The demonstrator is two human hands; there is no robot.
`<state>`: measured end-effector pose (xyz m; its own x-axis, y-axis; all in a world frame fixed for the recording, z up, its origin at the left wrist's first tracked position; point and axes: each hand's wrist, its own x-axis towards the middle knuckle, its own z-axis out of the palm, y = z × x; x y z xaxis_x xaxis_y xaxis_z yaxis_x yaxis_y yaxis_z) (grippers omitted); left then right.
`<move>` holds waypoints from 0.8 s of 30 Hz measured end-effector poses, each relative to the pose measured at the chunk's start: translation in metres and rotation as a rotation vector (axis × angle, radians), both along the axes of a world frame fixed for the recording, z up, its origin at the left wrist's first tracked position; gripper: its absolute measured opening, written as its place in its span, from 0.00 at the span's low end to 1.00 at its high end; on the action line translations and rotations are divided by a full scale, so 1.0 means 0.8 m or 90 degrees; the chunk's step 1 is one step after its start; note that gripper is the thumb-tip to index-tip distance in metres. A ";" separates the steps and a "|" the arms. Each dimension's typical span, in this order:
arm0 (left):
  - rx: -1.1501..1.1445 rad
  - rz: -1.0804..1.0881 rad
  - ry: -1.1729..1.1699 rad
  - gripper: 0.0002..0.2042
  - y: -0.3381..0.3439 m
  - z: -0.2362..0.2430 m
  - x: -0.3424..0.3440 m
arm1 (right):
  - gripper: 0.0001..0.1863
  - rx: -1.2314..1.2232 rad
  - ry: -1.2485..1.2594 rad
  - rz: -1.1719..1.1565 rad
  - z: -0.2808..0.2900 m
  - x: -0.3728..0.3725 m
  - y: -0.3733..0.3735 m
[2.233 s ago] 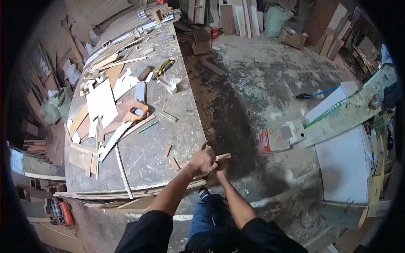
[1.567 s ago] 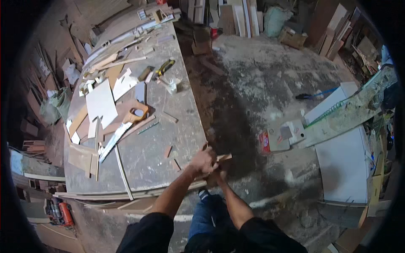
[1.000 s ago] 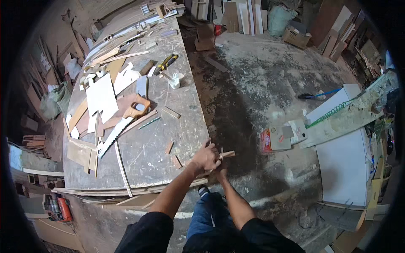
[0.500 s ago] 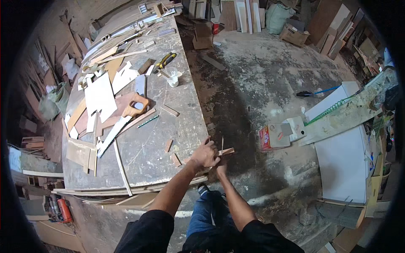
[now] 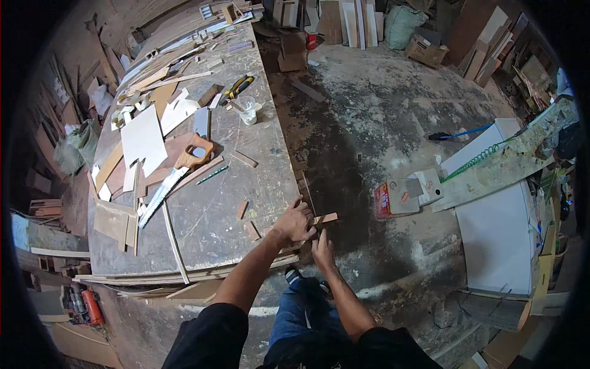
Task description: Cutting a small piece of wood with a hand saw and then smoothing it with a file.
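Note:
At the workbench's right edge, my left hand (image 5: 294, 222) is closed over a small wooden strip (image 5: 327, 218), pressing it on the bench top; the strip's end juts past the edge. Just below it, my right hand (image 5: 322, 251) is closed around the handle of a tool. Its thin, narrow blade (image 5: 308, 192) rises beside the strip; the exact kind is too fine to make out. Small wood offcuts (image 5: 252, 231) lie left of my left hand. Farther left on the bench rests a handsaw (image 5: 195, 151) with an orange-brown handle.
The workbench (image 5: 215, 209) also carries a green pencil (image 5: 212, 174), yellow-black pliers (image 5: 238, 87), a plastic cup (image 5: 247, 112) and white panel scraps (image 5: 143, 138). On the right stand a red box (image 5: 382, 201) and a long board with a green coiled hose (image 5: 474, 167).
My right hand has moved slightly down and toward me, and the blade now leans left rather than standing upright. My left hand stays on the strip. The view has shifted slightly.

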<state>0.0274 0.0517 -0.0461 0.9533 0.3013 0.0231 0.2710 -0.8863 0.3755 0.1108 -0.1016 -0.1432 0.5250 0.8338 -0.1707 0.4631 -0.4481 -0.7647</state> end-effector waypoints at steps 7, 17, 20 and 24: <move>0.057 0.007 -0.047 0.18 0.001 0.005 0.001 | 0.30 -0.020 0.036 -0.031 0.027 0.003 -0.016; 0.049 0.015 -0.079 0.19 0.003 -0.002 0.000 | 0.30 -0.114 -0.039 0.026 0.027 0.006 0.000; 0.064 0.016 -0.034 0.19 0.003 -0.005 0.001 | 0.27 0.019 -0.084 0.044 0.020 0.011 0.010; 0.064 -0.002 -0.031 0.19 0.003 -0.003 0.002 | 0.24 0.033 -0.052 0.000 0.004 0.013 0.012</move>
<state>0.0286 0.0542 -0.0484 0.9513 0.2917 0.0999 0.2512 -0.9210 0.2976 0.1215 -0.0923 -0.1399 0.5352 0.8406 -0.0839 0.5254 -0.4090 -0.7461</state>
